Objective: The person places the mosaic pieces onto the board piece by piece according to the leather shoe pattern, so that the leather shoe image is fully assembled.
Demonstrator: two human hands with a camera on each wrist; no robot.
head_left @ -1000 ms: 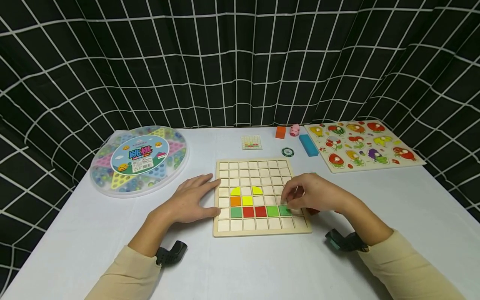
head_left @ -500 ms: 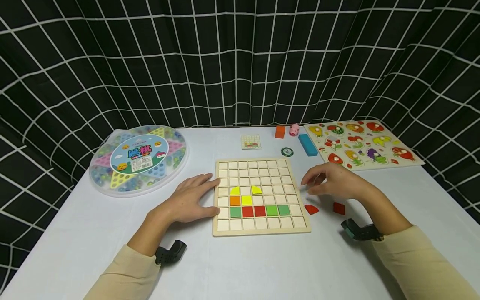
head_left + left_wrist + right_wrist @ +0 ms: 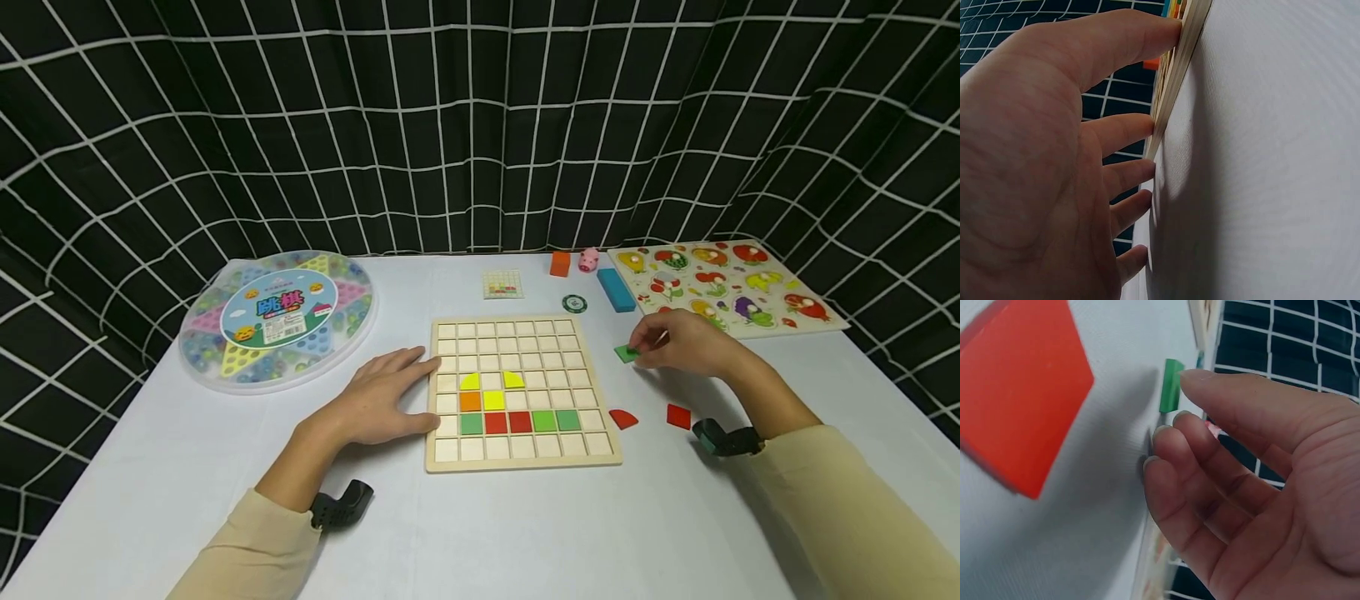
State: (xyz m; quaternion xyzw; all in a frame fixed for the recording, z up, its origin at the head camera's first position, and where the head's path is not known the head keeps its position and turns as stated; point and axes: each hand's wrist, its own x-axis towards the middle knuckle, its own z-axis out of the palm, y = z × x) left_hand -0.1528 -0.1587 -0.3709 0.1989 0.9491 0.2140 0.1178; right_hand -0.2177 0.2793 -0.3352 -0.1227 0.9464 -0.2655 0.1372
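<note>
My left hand (image 3: 384, 400) rests with its fingers spread at the left edge of the wooden grid board (image 3: 525, 461); the thumb and index finger touch that edge in the left wrist view. To the right of the board, my right hand (image 3: 678, 343) pinches a green tile (image 3: 624, 354) at its near corner, low over the table. In the right wrist view the green tile (image 3: 1171, 386) lies by the thumb tip, the other fingers curled. On the board sit green, red, orange and yellow square tiles and two yellow quarter-round pieces.
A red quarter-round piece (image 3: 623, 418) and a red square tile (image 3: 678, 416) lie right of the board. Behind are a pattern card (image 3: 502, 284), chip (image 3: 574, 303), orange cube (image 3: 560, 264), pink pig (image 3: 588, 260), blue block (image 3: 617, 290), fruit puzzle (image 3: 757, 329) and marble game (image 3: 277, 375).
My right hand has left the board, where a green tile lies in the row, and moved right to another green tile. The left hand has stayed at the board's edge.
</note>
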